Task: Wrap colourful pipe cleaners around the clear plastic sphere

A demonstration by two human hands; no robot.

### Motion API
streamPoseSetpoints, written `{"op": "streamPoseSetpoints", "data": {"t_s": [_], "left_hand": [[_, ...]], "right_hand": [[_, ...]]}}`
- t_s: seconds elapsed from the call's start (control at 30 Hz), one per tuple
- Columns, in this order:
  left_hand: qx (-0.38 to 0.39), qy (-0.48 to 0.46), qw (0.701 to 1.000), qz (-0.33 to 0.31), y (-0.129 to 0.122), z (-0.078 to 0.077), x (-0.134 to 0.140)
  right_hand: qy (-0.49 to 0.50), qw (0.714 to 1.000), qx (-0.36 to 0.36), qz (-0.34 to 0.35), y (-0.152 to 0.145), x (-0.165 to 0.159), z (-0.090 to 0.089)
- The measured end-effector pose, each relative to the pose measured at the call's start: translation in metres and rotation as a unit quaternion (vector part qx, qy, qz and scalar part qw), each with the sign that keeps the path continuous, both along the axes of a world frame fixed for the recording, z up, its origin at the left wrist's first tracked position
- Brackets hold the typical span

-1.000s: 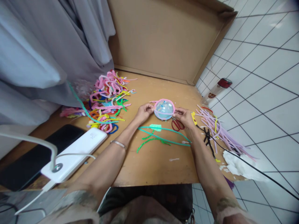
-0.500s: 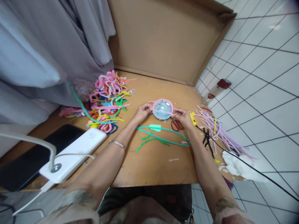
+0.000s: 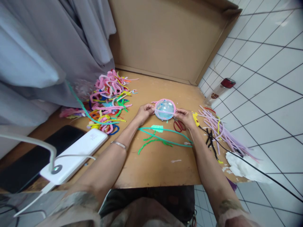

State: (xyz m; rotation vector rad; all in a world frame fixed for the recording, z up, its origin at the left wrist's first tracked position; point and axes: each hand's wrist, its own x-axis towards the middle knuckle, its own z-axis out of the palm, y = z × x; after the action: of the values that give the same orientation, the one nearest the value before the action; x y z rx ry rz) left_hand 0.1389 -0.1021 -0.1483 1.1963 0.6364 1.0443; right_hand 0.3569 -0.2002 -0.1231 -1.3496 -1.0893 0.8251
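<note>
1. The broad brown wooden table [image 3: 153, 171] carries everything at hand, with a tall brown cardboard panel with folded edges [image 3: 161, 41] upright along its far side.
2. A tangled heap of multicoloured fuzzy stems [image 3: 111, 88] lies on the left; a loose bundle of lavender fuzzy stems [image 3: 220, 132] lies on the right.
3. Behind that bundle is a clear bottle with a dark red cap [image 3: 216, 94]; its contents cannot be made out.
4. The clear, rounded plastic bowl-like piece with pink fuzzy edging [image 3: 165, 107] is between the hands, over the table's middle. A pale strip crosses it; small blue bits show, whether inside or behind is unclear.
5. The left hand [image 3: 145, 114] is nearly closed, fingertips pinching the piece's left edge.
6. The right hand [image 3: 186, 118], likewise nearly closed, pinches its right edge.
7. Red-handled scissors [image 3: 179, 123] lie just beside the right hand.
</note>
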Motion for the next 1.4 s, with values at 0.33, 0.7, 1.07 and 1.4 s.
{"op": "streamPoseSetpoints", "data": {"t_s": [0.33,0.7,1.07,1.4], "left_hand": [[0.017,0.014,1.0,0.015,-0.005,0.001,0.003],[0.08,0.077,0.992,0.066,-0.007,0.007,0.004],[0.211,0.094,0.97,0.082,-0.014,0.015,0.003],[0.094,0.08,0.991,0.049,-0.007,0.007,0.002]], "right_hand": [[-0.001,1.0,0.002,-0.019,0.002,0.001,-0.006],[-0.024,1.0,0.006,-0.019,0.0,0.001,-0.006],[-0.037,0.998,0.038,-0.014,0.002,0.006,-0.014],[-0.033,0.999,0.019,-0.013,-0.001,0.001,-0.006]]}}
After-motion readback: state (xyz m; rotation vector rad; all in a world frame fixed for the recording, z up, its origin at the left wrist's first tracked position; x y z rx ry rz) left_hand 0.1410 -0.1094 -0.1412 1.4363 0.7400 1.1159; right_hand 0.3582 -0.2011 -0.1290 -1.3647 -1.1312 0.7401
